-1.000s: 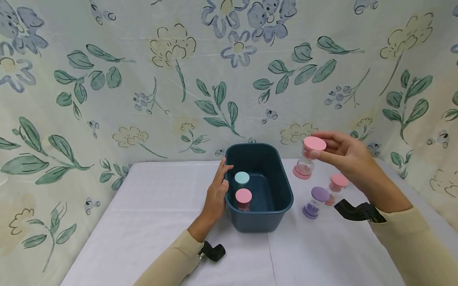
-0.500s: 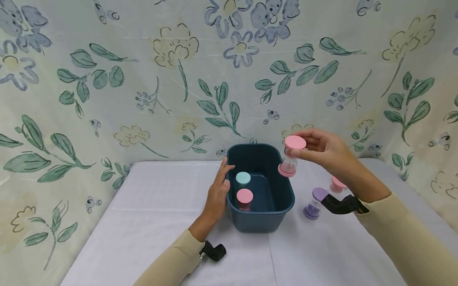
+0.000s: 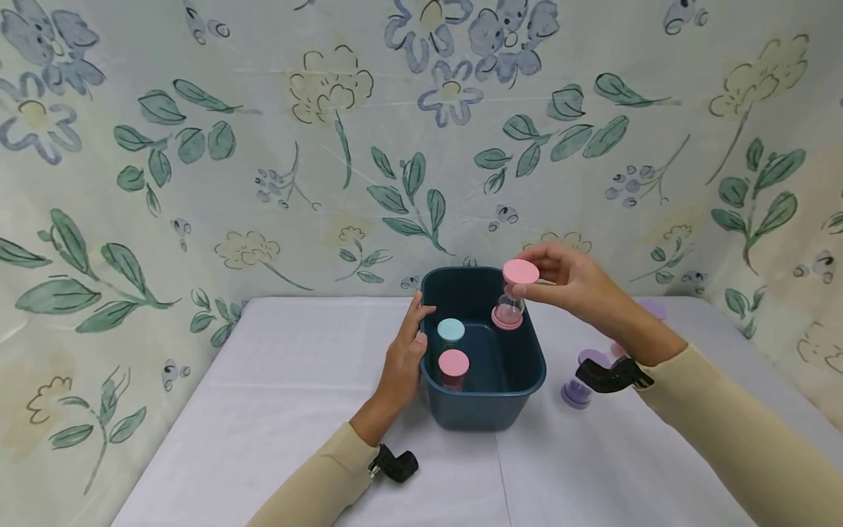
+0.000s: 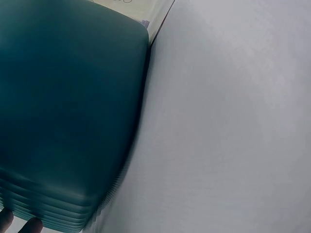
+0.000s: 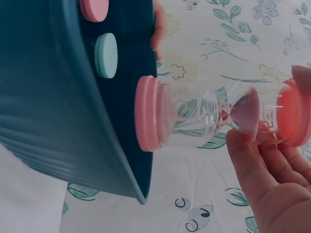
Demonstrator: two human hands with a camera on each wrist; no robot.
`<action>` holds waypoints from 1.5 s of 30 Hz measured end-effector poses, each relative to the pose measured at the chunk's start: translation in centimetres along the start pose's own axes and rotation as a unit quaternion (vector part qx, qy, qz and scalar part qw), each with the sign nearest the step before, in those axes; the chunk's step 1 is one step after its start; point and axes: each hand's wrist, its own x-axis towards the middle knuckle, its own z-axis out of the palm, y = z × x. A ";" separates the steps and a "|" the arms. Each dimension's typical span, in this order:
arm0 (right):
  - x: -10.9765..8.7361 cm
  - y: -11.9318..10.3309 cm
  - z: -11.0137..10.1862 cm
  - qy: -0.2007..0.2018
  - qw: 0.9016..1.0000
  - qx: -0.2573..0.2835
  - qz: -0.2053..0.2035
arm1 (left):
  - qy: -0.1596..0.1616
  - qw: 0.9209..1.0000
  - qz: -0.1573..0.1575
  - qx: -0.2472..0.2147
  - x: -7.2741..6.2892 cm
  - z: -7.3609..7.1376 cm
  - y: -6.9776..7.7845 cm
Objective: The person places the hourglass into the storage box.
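My right hand (image 3: 560, 278) pinches a pink-capped sand timer (image 5: 194, 114) near its upper cap, over the right part of a dark teal bin (image 3: 484, 403). In the right wrist view, pink sand shows in the timer's glass, and its lower cap overlaps the bin's opening. My left hand (image 3: 403, 353) rests along the bin's left rim, fingers fairly straight; only two fingertips show in the left wrist view. Inside the bin, a light-blue-capped timer (image 3: 451, 330) and another pink-capped timer (image 3: 454, 363) stand upright on the left side.
A purple-capped timer (image 3: 577, 392) stands on the white-covered table (image 3: 296, 410) right of the bin, partly behind the right wrist's camera. Farther back, another purple cap (image 3: 652, 308) and a bit of pink cap show beside the forearm. A floral cloth (image 3: 263, 146) hangs behind.
My right hand has carried the pink-capped timer leftward from beside the bin to over its right part. The left hand stays at the bin's rim. A purple cap has come into view behind the right forearm.
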 end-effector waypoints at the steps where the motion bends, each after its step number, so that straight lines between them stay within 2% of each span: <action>1: 0.1 0.1 0.1 -0.002 1.000 -0.001 -0.001 | -0.001 1.000 0.001 -0.002 0.0 0.0 0.0; 6: 0.5 0.6 0.3 -0.005 1.000 0.000 -0.002 | -0.002 1.000 0.003 -0.002 0.0 0.0 0.0; 14: 1.5 0.7 0.9 -0.016 0.999 -0.030 0.012 | 0.004 1.000 0.004 0.007 -0.1 0.1 0.0; 23: 2.9 1.4 1.2 -0.060 0.997 -0.055 -0.004 | -0.001 1.000 0.002 0.009 -0.1 0.2 0.1; 30: 4.1 1.9 1.3 -0.076 0.994 -0.072 -0.008 | 0.001 1.000 0.000 0.013 -0.1 0.0 0.2; 37: 5.4 3.3 1.5 -0.090 0.992 -0.086 -0.016 | 0.000 1.000 0.003 0.014 0.0 -0.1 0.0; 45: 6.5 4.8 1.9 -0.103 0.991 -0.074 -0.033 | 0.002 1.000 0.004 0.012 0.0 0.1 -0.2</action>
